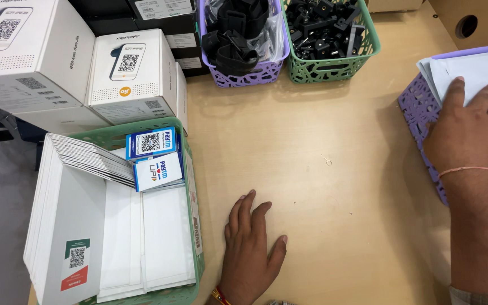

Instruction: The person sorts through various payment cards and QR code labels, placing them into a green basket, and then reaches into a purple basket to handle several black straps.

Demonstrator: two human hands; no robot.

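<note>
My left hand (249,248) lies flat, palm down, on the light wooden table (323,152), fingers apart, holding nothing. It rests just right of a green basket (190,169) filled with white folded cartons and small blue-and-white cards (152,155). My right hand (470,133) reaches into a purple basket (416,107) at the right edge and presses on a stack of white sheets (470,70), fingers spread on top of them. A thin thread band circles that wrist.
At the back stand a purple basket (244,76) of black straps and a green basket (334,68) of black plastic parts. Stacked white boxes (80,68) fill the back left. A cardboard box with a round hole (470,22) sits at the back right.
</note>
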